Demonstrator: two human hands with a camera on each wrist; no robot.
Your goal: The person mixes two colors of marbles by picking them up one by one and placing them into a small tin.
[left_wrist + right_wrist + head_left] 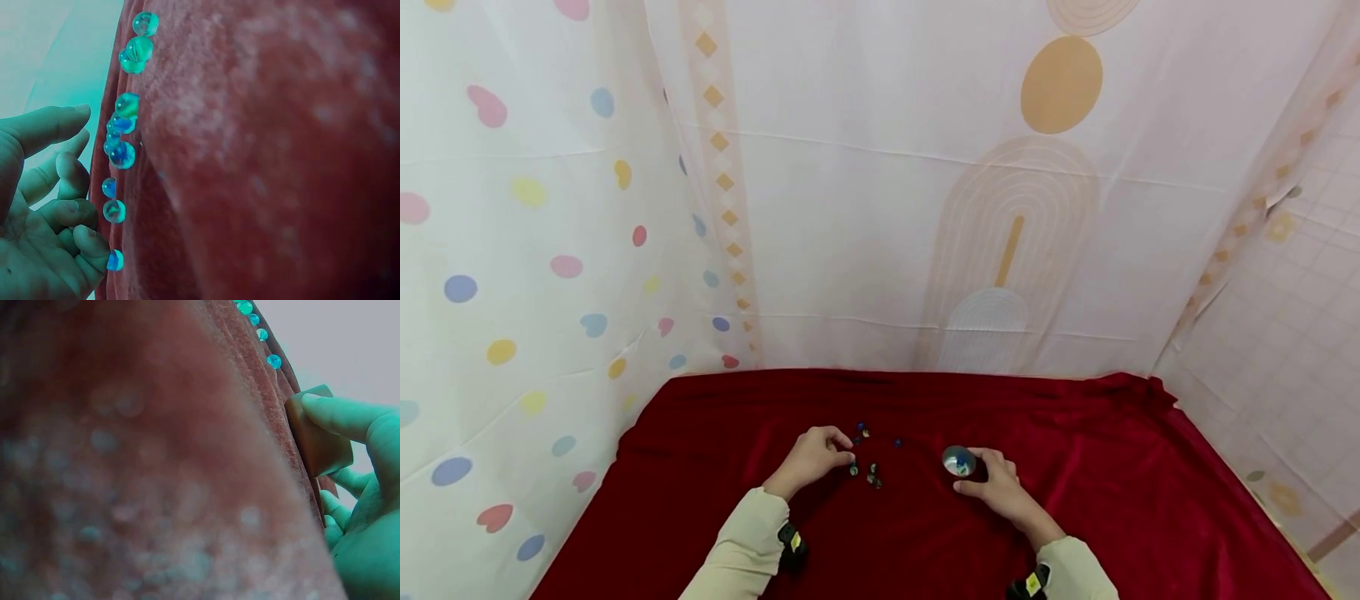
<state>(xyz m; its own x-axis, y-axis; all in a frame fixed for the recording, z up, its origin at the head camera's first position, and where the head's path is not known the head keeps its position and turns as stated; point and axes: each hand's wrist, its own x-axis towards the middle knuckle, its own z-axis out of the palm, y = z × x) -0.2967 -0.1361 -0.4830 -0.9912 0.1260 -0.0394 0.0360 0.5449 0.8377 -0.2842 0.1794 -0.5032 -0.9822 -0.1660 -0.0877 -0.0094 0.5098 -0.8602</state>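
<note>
Several glass marbles (872, 479) lie scattered on a red velvety cloth; in the left wrist view, marbles (127, 105) with blue and green swirls form a broken line. My left hand (812, 457) hovers beside them, its thumb and forefinger apart and its other fingers loosely bent. Nothing shows between those fingers. A small metal cup (950, 456) stands to the right of the marbles, with blue and green marbles visible inside. My right hand (1000, 483) grips the cup's side, and the right wrist view shows the thumb across the cup wall (322, 440).
The red cloth (737, 542) covers the whole table and has shallow wrinkles. Behind it hangs a pale patterned curtain (850, 233). A dotted curtain (550, 317) closes the left side, and a checked one (1285, 333) the right.
</note>
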